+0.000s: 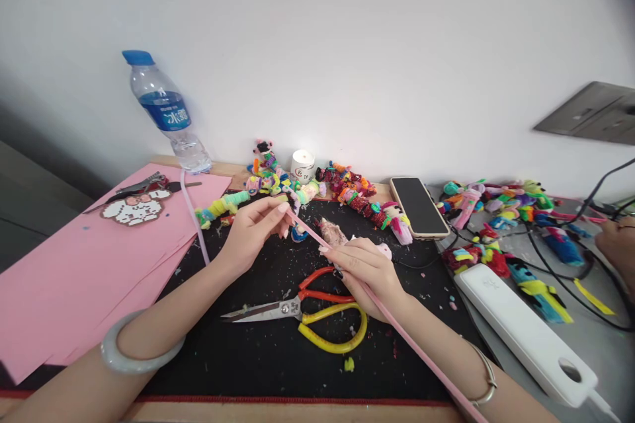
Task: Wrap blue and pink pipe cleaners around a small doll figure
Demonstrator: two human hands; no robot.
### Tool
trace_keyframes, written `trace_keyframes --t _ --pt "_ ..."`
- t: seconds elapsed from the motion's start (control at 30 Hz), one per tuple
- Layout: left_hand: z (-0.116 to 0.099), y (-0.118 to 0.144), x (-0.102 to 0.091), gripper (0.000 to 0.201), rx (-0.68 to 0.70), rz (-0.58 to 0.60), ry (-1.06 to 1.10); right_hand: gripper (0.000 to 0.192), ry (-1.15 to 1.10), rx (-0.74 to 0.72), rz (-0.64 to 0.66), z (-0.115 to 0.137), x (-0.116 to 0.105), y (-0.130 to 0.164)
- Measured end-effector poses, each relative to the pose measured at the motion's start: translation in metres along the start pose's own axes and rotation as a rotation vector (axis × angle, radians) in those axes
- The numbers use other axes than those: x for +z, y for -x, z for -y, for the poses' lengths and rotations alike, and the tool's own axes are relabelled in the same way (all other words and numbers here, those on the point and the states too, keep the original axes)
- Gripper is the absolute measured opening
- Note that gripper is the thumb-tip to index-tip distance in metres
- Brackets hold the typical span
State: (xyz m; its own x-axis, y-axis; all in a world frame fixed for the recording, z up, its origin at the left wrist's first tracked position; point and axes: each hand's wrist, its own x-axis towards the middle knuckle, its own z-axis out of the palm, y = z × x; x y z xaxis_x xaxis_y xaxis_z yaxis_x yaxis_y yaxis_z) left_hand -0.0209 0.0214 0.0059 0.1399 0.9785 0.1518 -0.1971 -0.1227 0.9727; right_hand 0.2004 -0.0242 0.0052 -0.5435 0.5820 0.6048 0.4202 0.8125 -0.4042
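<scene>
A long pink pipe cleaner [411, 342] runs taut between my two hands and on down along my right forearm. My left hand [255, 231] pinches its far end between thumb and fingers. Lower on the same strand, the fingertips of my right hand [370, 271] are closed around it. A small pinkish-white piece [384, 250] shows just behind my right hand, mostly hidden, and I cannot tell whether it is held. Scissors with red and yellow handles [297, 314] lie partly spread on the black mat [238, 357], below my hands.
Pink sheets [99, 271] lie left, with a beaded piece [133, 210]; a water bottle [163, 112] leans behind. Colorful fuzzy dolls [367, 205] line the back. At right are a phone [419, 206], a white power strip [526, 330], cables and another person's hand [618, 244].
</scene>
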Motion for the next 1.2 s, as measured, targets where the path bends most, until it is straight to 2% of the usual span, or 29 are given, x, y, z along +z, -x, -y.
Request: trace_keyframes --t 0.2,0.47,0.67,0.93,1.2 --pt "-0.004 0.005 0.002 0.021 0.071 0.011 -0.312 0.036 0.023 -0.009 0.013 -0.002 0.003 0.001" --pt "-0.003 0.013 0.005 0.024 0.124 0.154 -0.536 0.037 0.096 -0.025 -0.043 -0.005 0.007 0.006" --pt "-0.005 0.016 0.006 0.026 0.239 0.111 -0.696 0.031 0.182 0.029 0.000 -0.004 0.003 0.008" --pt "-0.004 0.017 0.007 0.024 0.389 0.100 -0.860 0.008 0.234 0.058 -0.036 0.002 0.000 0.003" --pt "0.002 0.016 0.003 0.021 0.546 0.135 -0.945 0.018 0.273 0.021 -0.022 0.005 0.003 0.002"
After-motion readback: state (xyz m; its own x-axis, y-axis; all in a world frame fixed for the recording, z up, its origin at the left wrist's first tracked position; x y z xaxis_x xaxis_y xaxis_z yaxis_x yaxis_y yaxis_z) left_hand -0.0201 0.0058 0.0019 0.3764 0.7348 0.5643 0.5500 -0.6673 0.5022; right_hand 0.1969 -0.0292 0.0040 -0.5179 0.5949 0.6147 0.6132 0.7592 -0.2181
